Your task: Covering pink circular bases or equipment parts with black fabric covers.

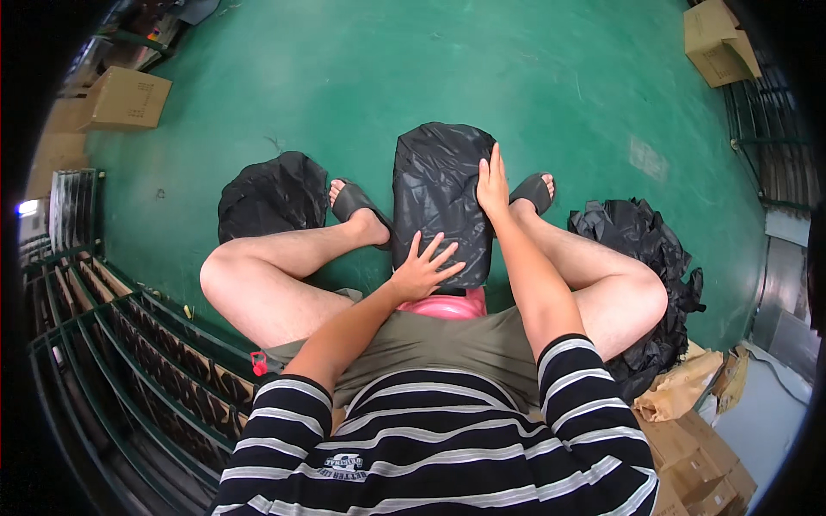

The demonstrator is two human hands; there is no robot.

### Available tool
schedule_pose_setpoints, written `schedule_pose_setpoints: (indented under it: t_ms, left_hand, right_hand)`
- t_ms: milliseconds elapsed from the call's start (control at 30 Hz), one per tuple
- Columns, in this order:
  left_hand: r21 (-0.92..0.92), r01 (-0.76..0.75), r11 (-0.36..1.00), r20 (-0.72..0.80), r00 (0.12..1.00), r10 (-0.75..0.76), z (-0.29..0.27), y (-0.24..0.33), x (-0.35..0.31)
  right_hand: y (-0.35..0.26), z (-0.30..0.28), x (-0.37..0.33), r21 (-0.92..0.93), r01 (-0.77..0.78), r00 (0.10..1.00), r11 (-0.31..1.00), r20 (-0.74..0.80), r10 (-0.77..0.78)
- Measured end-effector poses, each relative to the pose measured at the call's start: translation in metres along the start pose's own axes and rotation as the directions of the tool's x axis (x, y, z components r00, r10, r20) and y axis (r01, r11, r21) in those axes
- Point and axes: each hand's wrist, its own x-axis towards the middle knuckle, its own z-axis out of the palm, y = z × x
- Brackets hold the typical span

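Note:
Between my legs stands a bulky block-shaped thing covered in black plastic (443, 185); what is inside it is hidden. My left hand (428, 271) lies on its near end with the fingers spread. Along its right side my right hand (493, 182) rests flat, fingers stretched out toward the far end. Neither hand grips anything. Under me, at the near end of the covered block, part of a pink plastic stool (447, 306) shows.
A crumpled black bag (274, 196) lies left of my feet, and a heap of black plastic bags (641, 249) right of my knee. Green metal racks (129, 344) line the left side. Cardboard boxes stand at far left (129, 97), far right (718, 43) and near right (701, 464).

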Motion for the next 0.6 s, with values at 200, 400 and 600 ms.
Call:
schedule_pose_setpoints:
  t_ms: [200, 400, 600]
  left_hand:
    - [0.156, 0.014, 0.988, -0.001, 1.000, -0.013, 0.003, 0.005, -0.005]
    - [-0.246, 0.035, 0.969, -0.098, 0.993, -0.061, -0.034, -0.011, 0.008]
    - [-0.556, 0.630, 0.543, -0.435, 0.336, -0.836, -0.036, -0.105, 0.088]
  right_hand:
    - [-0.011, -0.006, -0.005, 0.006, -0.143, 0.979, 0.990, 0.147, 0.141]
    - [-0.034, -0.007, -0.009, 0.047, -0.227, 0.974, 0.973, -0.003, 0.228]
    - [-0.031, -0.001, 0.005, 0.030, -0.235, 0.971, 0.971, -0.035, 0.236]
